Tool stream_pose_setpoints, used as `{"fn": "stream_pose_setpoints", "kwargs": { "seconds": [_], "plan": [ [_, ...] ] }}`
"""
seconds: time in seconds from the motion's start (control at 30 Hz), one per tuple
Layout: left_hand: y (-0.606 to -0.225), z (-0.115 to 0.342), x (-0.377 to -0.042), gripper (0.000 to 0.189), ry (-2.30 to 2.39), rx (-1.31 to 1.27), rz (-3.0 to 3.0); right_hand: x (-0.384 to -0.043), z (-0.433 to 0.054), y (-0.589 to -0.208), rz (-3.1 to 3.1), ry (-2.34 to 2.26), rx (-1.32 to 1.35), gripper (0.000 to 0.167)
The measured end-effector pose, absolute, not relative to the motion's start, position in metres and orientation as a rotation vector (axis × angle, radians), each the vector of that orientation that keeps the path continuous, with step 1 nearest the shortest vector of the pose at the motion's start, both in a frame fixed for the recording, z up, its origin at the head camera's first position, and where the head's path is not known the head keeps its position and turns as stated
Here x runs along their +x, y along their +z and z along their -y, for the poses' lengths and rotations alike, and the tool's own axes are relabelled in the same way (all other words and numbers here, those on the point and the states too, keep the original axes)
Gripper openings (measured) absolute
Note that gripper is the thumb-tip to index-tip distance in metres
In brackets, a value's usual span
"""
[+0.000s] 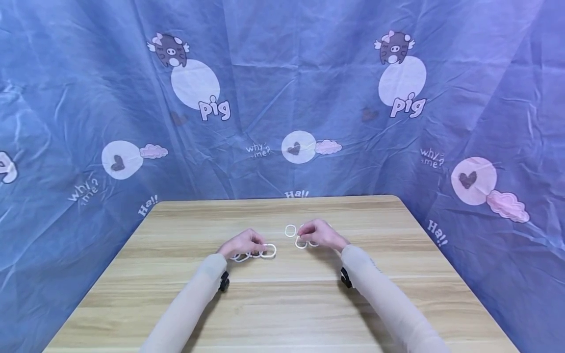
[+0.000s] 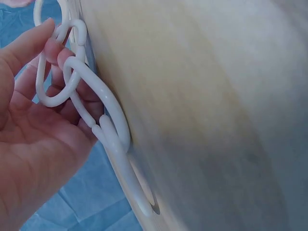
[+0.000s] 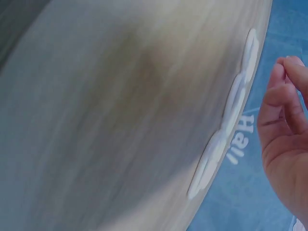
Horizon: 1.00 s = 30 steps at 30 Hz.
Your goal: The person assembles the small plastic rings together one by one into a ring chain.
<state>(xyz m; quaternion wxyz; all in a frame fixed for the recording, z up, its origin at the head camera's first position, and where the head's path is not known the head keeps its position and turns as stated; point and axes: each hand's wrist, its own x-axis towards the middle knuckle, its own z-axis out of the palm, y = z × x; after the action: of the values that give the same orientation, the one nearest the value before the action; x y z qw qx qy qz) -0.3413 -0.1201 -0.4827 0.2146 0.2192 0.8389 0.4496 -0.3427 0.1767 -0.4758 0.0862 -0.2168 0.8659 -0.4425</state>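
Observation:
At the left of the table's middle, my left hand [image 1: 245, 242] pinches a white plastic chain link [image 2: 39, 79] between thumb and fingers. More white links [image 2: 113, 144] hook onto it; the chain's lower end reaches the tabletop. Another white link [image 1: 269, 251] shows just right of the left fingertips. My right hand [image 1: 323, 234] hovers over loose white links [image 1: 301, 242], its fingers curled and the thumb meeting the fingertips. In the right wrist view, nothing shows between those fingertips, and a row of white links [image 3: 236, 98] lies on the wood, apart from the hand [image 3: 286, 125].
A separate white link [image 1: 290, 230] lies between the hands, towards the back. The light wooden table [image 1: 265, 314] ends at a blue patterned cloth [image 1: 265, 98] hanging behind and at both sides. A black strap [image 1: 224, 281] crosses the left wrist; another [image 1: 346, 277] crosses the right.

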Motion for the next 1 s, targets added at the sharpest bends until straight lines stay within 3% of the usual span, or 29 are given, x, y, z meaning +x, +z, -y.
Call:
{"fn": "stream_pose_setpoints", "kwargs": {
  "seconds": [1.0],
  "plan": [
    [-0.482, 0.119, -0.342, 0.014, 1.249, 0.627, -2.298, -0.345, -0.166, -0.485, -2.712, -0.935, -0.916, 0.01]
  ]
}}
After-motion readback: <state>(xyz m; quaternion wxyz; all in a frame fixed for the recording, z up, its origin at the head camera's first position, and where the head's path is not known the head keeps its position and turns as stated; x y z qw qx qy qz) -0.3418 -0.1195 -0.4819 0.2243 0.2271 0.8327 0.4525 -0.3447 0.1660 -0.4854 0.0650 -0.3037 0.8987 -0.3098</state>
